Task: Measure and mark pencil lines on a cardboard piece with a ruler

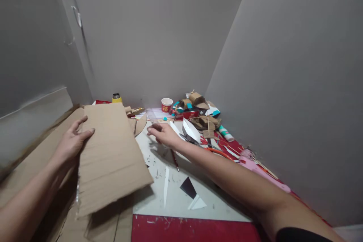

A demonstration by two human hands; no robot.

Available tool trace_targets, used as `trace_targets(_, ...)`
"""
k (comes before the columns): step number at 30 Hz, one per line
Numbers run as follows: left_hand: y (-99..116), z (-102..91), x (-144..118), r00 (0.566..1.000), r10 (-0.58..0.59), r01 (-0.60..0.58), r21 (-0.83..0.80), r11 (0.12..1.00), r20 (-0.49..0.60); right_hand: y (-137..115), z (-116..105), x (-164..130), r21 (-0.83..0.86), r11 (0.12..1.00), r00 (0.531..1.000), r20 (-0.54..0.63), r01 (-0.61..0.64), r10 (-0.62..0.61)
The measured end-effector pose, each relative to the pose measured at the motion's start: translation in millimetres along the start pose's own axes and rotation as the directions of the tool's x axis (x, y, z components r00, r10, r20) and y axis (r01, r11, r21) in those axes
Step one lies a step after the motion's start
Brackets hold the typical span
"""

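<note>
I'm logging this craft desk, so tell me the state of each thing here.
cardboard sheet: lifted at its left edge, tilted
left hand: gripping the sheet's edge
right hand: open, reaching over the table
paper cup: upright
yellow bottle: upright, capped
glue stick: lying down

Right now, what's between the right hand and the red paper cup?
Head view: past the right hand, mostly pale tabletop with thin sticks and papers by the fingertips, then a small teal bit just short of the cup. Nothing tall stands there.
</note>
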State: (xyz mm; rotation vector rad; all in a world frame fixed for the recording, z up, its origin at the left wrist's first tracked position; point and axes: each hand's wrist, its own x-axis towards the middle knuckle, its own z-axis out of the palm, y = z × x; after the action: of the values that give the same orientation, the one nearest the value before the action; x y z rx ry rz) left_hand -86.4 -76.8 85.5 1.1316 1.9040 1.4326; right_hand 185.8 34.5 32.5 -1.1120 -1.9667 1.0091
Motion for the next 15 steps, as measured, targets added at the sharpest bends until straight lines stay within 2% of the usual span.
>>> trace_targets(4, -2, 39.9, -32, 0.976, -0.006, 0.037, -0.138, 0.990, 0.219, 11, -25, -47, 0.249, 0.958, 0.988, 0.091, -0.141, 0.122)
trace_targets(10, -21, 105.2, -74, 0.901, -0.020, 0.080, -0.121, 0.989, 0.433, 38, -39, -114, 0.427, 0.846, 0.945, 0.208, -0.319, 0.252)
trace_targets(12, -25, 115.9, -81, 0.873, -0.019, 0.068, -0.083, 0.994, 0.487, 45, -38, -124, 0.452, 0.822, 0.937, 0.204, -0.347, 0.283)
trace_targets(15, -31, 117.9, -82, 0.850, -0.010, 0.000, 0.019, 1.000, 0.527, 50, -40, -128, 0.475, 0.807, 0.936, 0.167, -0.352, 0.309)
